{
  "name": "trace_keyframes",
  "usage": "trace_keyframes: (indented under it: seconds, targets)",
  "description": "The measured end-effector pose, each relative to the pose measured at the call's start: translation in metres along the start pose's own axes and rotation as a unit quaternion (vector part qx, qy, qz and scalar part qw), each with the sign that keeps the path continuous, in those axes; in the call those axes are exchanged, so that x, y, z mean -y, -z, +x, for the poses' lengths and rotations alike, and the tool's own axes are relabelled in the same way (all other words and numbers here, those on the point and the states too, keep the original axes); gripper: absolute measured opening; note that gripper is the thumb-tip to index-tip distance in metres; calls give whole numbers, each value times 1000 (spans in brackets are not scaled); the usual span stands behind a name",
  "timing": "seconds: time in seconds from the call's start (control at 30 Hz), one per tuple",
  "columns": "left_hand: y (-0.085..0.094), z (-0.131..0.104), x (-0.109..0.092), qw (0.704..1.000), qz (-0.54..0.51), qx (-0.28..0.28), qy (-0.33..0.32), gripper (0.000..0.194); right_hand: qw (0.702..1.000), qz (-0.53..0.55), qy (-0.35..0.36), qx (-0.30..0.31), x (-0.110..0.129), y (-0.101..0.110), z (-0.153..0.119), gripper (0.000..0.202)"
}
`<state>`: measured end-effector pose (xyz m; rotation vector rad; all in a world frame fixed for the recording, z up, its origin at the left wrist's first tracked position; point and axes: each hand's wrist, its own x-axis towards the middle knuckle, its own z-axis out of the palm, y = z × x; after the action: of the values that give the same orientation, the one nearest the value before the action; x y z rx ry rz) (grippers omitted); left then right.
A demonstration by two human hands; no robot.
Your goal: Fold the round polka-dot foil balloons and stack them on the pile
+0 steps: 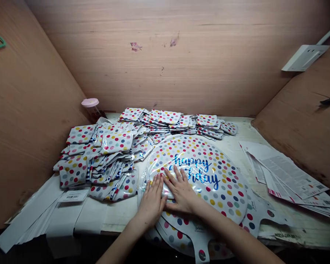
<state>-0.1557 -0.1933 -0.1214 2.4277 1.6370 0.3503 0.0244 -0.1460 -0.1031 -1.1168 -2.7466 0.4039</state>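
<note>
A round white foil balloon (228, 183) with coloured dots and blue "happy birthday" lettering lies flat on top of other dotted balloons at the table's front middle. My left hand (152, 201) rests palm down on its left part, fingers extended. Beside it, thumbs close together, my right hand (180, 191) presses flat with fingers spread, covering part of the lettering. Neither hand grips anything. The balloon's tail (200, 244) points toward me. Left of the hands is a heap of folded dotted foil packets (117, 142).
More folded packets (169, 117) line the back of the table. Printed sheets (288, 172) lie at right. White paper strips (35, 211) and a barcode label (73, 195) sit at front left. A pink-lidded cup (90, 103) stands back left. Wooden panels surround the table.
</note>
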Motion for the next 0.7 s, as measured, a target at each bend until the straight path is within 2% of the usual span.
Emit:
trace_keyframes:
  seconds: [0.07,0.17,0.3,0.43,0.5,0.57,0.6,0.67,0.7]
  targets:
    - [1,0,5,999,-26,-3,-23,62,1000,3,-1,23,2,-1,0,95]
    - [-1,2,7,997,-59,-36,-26,63,998,0,-29,47,9,-2,3,98]
    - [-5,1,2,993,-84,-87,-10,58,998,-4,-44,45,17,-7,12,102]
    - [3,-7,-14,978,-93,-166,90,57,998,-24,-63,3,26,-23,11,78]
    - [9,-15,-18,975,-116,-166,89,60,998,-34,-50,-16,22,-25,8,66]
    - [9,-26,-18,975,-115,-176,70,64,997,-45,-41,-46,0,-12,8,58]
    - [7,-33,-16,976,-100,-185,62,66,995,-52,-47,-73,-19,2,11,56]
    - [-3,-48,-12,982,-67,-175,21,69,980,-79,-96,-153,-71,44,22,57]
    - [-10,-54,-11,987,-57,-149,-11,71,969,-97,-125,-188,-100,70,31,56]
